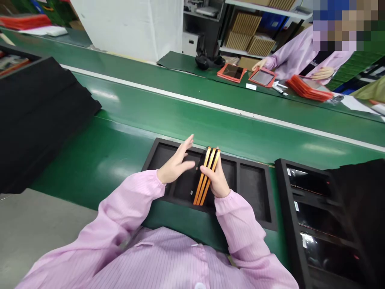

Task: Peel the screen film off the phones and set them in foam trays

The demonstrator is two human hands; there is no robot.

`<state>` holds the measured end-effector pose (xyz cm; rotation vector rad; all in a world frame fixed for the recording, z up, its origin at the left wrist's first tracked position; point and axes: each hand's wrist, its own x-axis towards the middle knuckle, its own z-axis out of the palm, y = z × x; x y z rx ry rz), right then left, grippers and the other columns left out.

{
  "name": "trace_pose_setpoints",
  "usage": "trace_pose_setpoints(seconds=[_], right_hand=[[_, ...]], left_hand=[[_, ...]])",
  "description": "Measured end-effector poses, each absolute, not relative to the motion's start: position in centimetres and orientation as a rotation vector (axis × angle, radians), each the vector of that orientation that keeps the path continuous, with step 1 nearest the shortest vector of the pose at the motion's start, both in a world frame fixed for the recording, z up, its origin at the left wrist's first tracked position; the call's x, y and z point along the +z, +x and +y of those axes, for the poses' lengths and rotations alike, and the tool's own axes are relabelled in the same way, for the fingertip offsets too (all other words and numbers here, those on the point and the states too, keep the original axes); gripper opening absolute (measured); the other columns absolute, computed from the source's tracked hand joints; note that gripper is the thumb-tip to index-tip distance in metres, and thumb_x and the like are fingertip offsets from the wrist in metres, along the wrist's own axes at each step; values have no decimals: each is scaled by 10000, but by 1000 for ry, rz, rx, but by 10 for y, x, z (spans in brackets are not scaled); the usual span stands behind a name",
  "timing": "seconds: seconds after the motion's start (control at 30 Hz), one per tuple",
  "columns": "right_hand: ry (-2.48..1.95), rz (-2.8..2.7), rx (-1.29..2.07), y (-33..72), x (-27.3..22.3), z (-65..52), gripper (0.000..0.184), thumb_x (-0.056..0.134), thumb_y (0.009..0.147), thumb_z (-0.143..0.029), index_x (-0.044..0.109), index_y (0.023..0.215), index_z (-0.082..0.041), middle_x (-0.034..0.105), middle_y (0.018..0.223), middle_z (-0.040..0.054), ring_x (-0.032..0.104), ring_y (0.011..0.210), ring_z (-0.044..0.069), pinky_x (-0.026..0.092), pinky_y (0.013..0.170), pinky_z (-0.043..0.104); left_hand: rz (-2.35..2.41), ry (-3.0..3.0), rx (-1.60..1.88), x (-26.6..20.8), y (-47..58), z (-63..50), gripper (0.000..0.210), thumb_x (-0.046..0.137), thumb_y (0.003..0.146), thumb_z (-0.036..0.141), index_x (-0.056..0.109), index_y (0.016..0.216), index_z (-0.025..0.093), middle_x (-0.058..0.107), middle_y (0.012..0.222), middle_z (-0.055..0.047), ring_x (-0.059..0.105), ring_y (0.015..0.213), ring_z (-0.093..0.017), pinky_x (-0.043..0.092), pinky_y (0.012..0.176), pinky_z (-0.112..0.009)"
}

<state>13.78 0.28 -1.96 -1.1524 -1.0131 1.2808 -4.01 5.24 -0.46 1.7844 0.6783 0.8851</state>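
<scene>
Orange-edged slabs (pixel 201 186), three, clasped in right hand (pixel 219 180); left hand (pixel 174 165) outstretched, thumb apart, unladen, gap between; raised-rimmed black tray (pixel 253 192) beneath.

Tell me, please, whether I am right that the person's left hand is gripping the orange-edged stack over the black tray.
Not quite: the head view shows the right hand gripping the orange-edged stack over the black tray.

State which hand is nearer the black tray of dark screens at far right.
Right. The right hand is left of that black tray, gripping orange-edged panels; the left hand is farther left.
</scene>
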Motion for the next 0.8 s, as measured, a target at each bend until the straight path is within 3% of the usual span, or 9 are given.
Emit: trace_pose_setpoints(seconds=[0.1,0.2,0.27,0.43,0.57,0.8], right_hand=[[-1156,-1123,1227,132,-26,-5,1169,809,698,-367,6,1543,-292,340,1526,73,361,1398,230,324,1167,423],[-1154,-1202,1238,129,-26,-8,1106,758,754,-429,6,1548,-262,403,1486,105,417,1365,234,333,1160,433],[-1152,-1264,1221,130,-25,-8,1011,711,793,-479,75,1546,-259,400,1488,104,427,1358,238,325,1164,426],[-1012,-1280,1311,141,-28,-6,766,594,879,-493,191,1508,-319,316,1543,33,332,1418,233,345,1154,412],[-941,-1230,1397,144,-28,-8,808,672,836,-384,197,1488,-336,400,1478,40,395,1372,234,389,1115,419],[-1000,-1269,1282,140,-22,-9,849,727,779,-419,228,1455,-299,417,1443,88,406,1350,264,425,1071,436]], left_hand=[[684,1406,827,-19,-18,58,724,457,898,457,189,1516,191,308,1530,-168,348,1388,-354,304,1129,-545],[602,1326,778,-27,-8,59,540,495,889,407,407,1391,230,381,1492,-110,446,1307,-334,390,1080,-493],[564,1306,786,-29,-11,59,481,526,865,360,460,1325,235,404,1470,-95,487,1261,-324,426,1048,-477],[369,1361,738,-27,-25,63,707,684,727,260,384,1368,268,322,1521,-98,359,1373,-365,472,1006,-463],[306,1411,671,-27,-29,63,837,732,762,294,275,1463,318,204,1583,-96,311,1411,-360,473,1024,-478],[294,1481,632,-26,-32,65,924,756,787,376,192,1518,347,160,1604,-92,294,1427,-329,421,1089,-477]])
